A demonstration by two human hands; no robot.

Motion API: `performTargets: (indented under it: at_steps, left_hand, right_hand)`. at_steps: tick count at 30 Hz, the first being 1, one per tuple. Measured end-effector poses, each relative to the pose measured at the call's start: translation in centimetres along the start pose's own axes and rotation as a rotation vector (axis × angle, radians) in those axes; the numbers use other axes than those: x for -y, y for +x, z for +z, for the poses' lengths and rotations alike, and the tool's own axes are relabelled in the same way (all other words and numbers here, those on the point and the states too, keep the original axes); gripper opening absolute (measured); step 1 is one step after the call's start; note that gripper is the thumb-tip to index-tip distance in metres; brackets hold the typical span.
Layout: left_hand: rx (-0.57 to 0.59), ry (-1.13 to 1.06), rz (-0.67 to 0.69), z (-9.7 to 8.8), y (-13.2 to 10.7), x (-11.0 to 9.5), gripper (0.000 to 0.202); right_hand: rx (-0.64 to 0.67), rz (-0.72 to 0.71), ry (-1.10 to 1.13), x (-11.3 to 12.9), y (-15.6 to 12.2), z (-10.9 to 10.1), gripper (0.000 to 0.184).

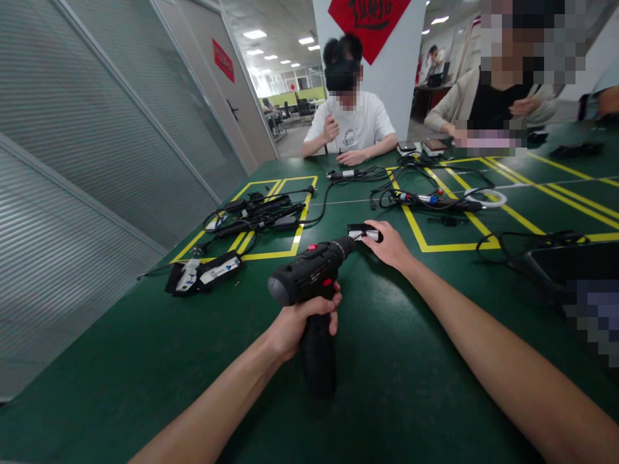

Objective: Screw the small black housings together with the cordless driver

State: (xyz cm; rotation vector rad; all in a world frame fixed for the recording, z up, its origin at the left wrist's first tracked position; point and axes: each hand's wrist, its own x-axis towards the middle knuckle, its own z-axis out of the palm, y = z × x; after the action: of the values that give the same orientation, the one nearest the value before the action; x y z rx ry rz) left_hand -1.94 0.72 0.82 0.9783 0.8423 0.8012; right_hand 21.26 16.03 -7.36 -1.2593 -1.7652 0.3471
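Nearest, the left hand [300,322] has its fingers clenched around the black drill [309,277], which points toward two o'clock. Beyond it, the right hand [391,246] grasps a small black part [360,231] on the green bench [387,361], at the drill's tip.

A green table [387,361] marked with yellow lines [459,246] fills the near side. Along the left runs a grey ribbed wall [72,161], then a door [236,90] (red sign [223,59] on it). A white pillar [401,84] stands beyond the table, with ceiling lights [255,34] glowing over a far office [294,87] where chairs [304,109] stand by green partitions [285,98].
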Motion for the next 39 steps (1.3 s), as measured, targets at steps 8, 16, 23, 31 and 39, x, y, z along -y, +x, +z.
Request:
performTargets:
  at_steps: [8, 16, 23, 31, 39]
  left_hand:
    - [0.011, 0.007, -0.014, -0.35, 0.0, -0.01, 0.026]
    - [0.035, -0.011, -0.01, -0.5, 0.06, -0.06, 0.027]
    - [0.014, 0.016, -0.017, -0.56, 0.08, 0.06, 0.027]
    - [0.024, 0.002, -0.016, -0.42, 0.16, 0.02, 0.025]
    - [0.019, 0.037, -0.028, -0.24, 0.09, -0.15, 0.026]
  right_hand:
    - [0.007, -0.027, -0.018, -0.14, -0.03, -0.15, 0.043]
    - [0.009, -0.036, -0.019, -0.28, -0.01, -0.18, 0.044]
    - [0.011, -0.041, -0.014, -0.74, 0.2, 0.01, 0.044]
    - [0.014, -0.035, -0.024, -0.58, 0.29, 0.01, 0.043]
    - [0.012, -0.04, -0.032, -0.51, 0.21, -0.1, 0.042]
